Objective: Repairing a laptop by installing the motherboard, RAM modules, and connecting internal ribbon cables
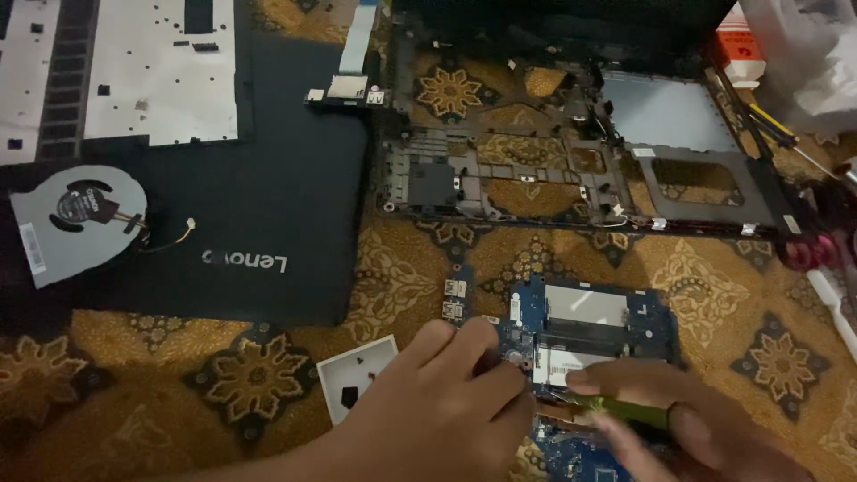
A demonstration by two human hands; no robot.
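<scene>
In the head view we see our left hand resting on the blue board, which lies on the patterned cloth near its front edge; the fingers are curled down against the board's left part and hold nothing that we can make out. Our right hand is closed around a green-handled screwdriver, whose shaft points left toward the board just under the left hand's fingertips; the tip itself is blurred. Just left of the left hand lies a small white tray with a few dark bits in it. Behind the board, toward the far edge of the cloth, sits the empty black laptop frame. To the left lies a black lid, with a round grey fan resting on its left end and a pale panel at the far left corner. A flat ribbon cable runs to a small card beside the frame's far left corner. Yellow-handled tools lie at the right edge.
</scene>
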